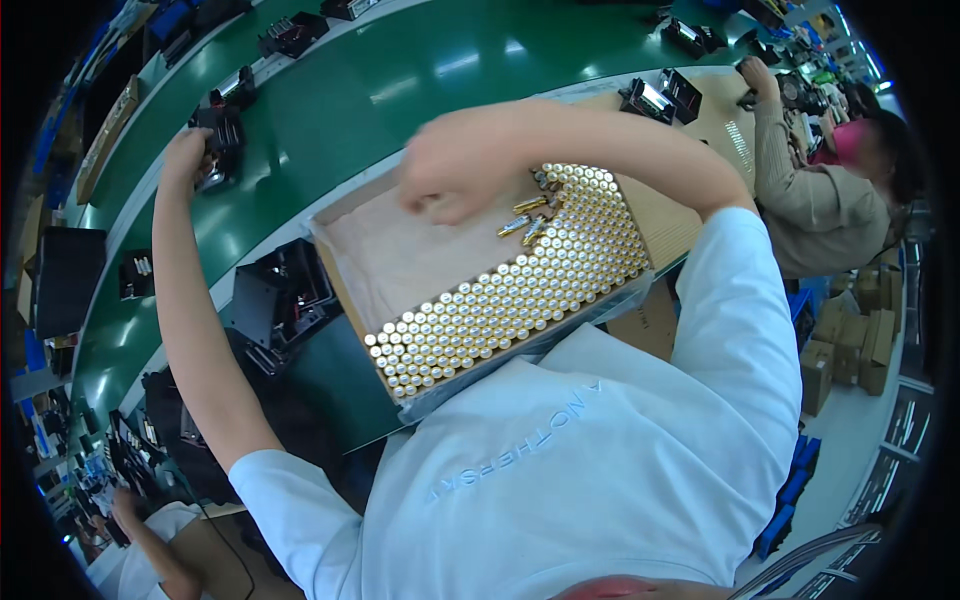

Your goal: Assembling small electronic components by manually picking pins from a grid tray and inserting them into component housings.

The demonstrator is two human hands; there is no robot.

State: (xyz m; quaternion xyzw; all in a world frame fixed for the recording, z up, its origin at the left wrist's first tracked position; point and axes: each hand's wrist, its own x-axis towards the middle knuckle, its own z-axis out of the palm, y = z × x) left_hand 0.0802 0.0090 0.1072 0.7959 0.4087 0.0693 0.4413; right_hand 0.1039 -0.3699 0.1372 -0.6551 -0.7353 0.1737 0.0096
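Note:
My left hand reaches far out to the left, its fingers closed on the edge of a black boxy device that sits on the green belt. My right hand is curled closed and slightly blurred above the bare part of an open cardboard box; whatever its fingers may hold is hidden. Rows of upright batteries with pale ends and gold rims fill the near and right side of that box. Several loose batteries lie tipped over beside the rows, to the right of my right hand.
More black devices stand left of the box, and another pair lies farther right. A green conveyor belt curves past the far side. One co-worker sits at the right; another person's arm shows lower left. Cartons are stacked at right.

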